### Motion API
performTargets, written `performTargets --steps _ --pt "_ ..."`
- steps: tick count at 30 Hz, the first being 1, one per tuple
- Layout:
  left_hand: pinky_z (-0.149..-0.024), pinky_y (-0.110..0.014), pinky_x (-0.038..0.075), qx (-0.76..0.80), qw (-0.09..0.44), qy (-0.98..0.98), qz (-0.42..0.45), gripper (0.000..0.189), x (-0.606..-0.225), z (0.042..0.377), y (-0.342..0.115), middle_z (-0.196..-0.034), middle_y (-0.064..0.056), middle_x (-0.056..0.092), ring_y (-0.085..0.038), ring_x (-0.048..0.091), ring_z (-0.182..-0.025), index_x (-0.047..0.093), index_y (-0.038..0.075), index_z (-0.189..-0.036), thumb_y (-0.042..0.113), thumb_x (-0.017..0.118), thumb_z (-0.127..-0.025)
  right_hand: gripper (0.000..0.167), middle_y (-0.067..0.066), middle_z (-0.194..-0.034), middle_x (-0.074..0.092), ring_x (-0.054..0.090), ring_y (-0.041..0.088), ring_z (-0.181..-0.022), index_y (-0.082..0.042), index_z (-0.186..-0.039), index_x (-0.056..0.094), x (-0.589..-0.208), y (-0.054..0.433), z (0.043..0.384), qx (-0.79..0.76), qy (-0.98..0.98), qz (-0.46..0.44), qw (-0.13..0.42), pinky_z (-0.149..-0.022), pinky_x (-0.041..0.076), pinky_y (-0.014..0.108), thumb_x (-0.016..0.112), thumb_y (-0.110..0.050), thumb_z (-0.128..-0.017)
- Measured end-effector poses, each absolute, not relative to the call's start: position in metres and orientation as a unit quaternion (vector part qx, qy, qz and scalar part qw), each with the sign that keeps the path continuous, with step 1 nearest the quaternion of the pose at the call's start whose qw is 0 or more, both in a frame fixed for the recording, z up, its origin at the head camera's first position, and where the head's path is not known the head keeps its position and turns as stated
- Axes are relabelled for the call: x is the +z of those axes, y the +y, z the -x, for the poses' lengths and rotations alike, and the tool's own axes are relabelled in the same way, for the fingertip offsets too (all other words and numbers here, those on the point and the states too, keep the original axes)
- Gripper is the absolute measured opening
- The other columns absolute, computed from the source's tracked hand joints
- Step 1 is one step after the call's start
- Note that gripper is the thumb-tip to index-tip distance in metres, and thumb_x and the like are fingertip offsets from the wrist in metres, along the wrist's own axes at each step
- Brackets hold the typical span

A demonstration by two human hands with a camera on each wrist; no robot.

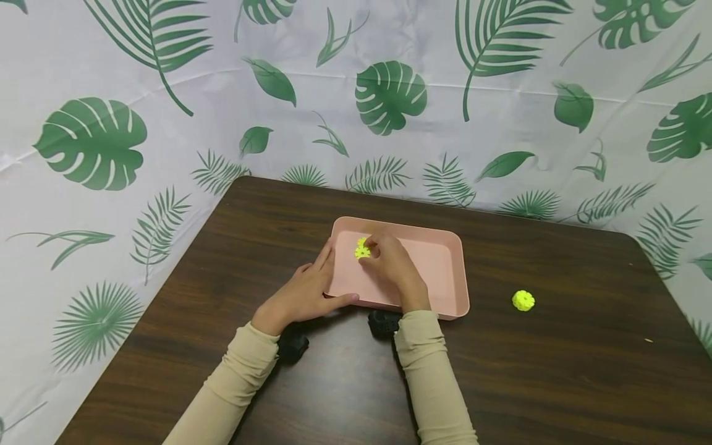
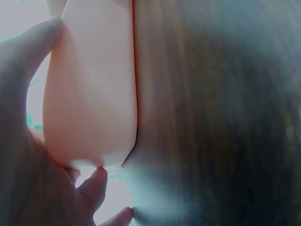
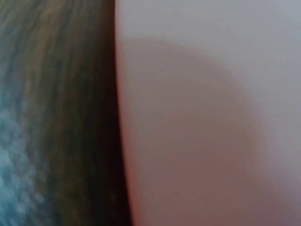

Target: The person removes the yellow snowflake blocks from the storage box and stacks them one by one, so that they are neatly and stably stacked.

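A shallow pink tray [image 1: 439,272] lies on the table. My left hand [image 1: 303,290] rests against its near left corner, thumb along the front rim and straight fingers along the left side. In the left wrist view, the thumb [image 2: 40,42] touches the rim of the tray [image 2: 91,94]. Inside the tray's left part, my right hand [image 1: 392,262] pinches a yellow flower-shaped piece [image 1: 362,253] between thumb and curled index finger. Another yellow piece [image 1: 361,241] shows just behind it, partly covered by the fingers. In the right wrist view, only the blurred tray wall [image 3: 188,117] and table appear.
A small stack of yellow flower-shaped pieces [image 1: 523,301] stands on the dark wooden table [image 1: 584,346], right of the tray. A white cloth [image 1: 311,136] with green leaf prints hangs behind the table. Black wrist devices [image 1: 384,323] sit under both wrists.
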State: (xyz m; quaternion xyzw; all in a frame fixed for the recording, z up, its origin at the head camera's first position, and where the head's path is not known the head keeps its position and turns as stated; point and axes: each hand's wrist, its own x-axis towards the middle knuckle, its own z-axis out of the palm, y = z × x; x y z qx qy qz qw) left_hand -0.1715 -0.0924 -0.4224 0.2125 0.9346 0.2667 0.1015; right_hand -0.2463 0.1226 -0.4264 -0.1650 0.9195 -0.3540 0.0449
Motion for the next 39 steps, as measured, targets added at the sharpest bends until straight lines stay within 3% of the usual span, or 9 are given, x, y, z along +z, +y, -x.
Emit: performTargets --steps 8,17,25,39 --pt "-0.117 -0.062 0.029 0.270 0.104 0.933 -0.215 0.112 -0.422 0.172 -0.092 -0.173 -0.013 -0.010 -0.029 0.034 -0.151 0.003 0.000 -0.164 0.068 0.058 -0.095 0.026 0.013 -0.106 0.069 0.058 0.025 -0.088 0.004 -0.111 0.072 -0.429 0.123 0.248 -0.345 0.921 0.176 0.032 -0.084 0.050 0.040 0.080 -0.008 -0.089" --pt "-0.117 -0.063 0.028 0.276 0.107 0.932 -0.210 0.112 -0.421 0.173 -0.093 -0.173 -0.011 -0.010 -0.031 0.032 -0.152 0.002 0.001 -0.165 0.069 0.058 -0.095 0.032 0.011 -0.099 0.071 0.058 0.023 -0.083 0.004 -0.118 0.074 -0.425 0.126 0.248 -0.338 0.924 0.172 0.045 -0.081 0.051 0.040 0.080 -0.010 -0.090" --pt "-0.118 -0.061 0.027 0.272 0.103 0.933 -0.212 0.112 -0.421 0.173 -0.094 -0.173 -0.013 -0.010 -0.029 0.034 -0.151 0.002 -0.002 -0.164 0.069 0.057 -0.096 0.030 0.012 -0.102 0.073 0.066 0.026 -0.090 0.001 -0.116 0.073 -0.424 0.129 0.248 -0.342 0.921 0.181 0.051 -0.086 0.055 0.042 0.081 -0.008 -0.089" --pt "-0.118 -0.061 0.027 0.273 0.103 0.933 -0.213 0.112 -0.425 0.174 -0.094 -0.173 -0.011 -0.011 -0.028 0.032 -0.152 0.002 -0.001 -0.164 0.069 0.056 -0.096 0.032 0.014 -0.103 0.074 0.066 0.028 -0.095 0.003 -0.119 0.074 -0.430 0.133 0.250 -0.364 0.909 0.191 0.064 -0.090 0.055 0.044 0.081 -0.006 -0.089"
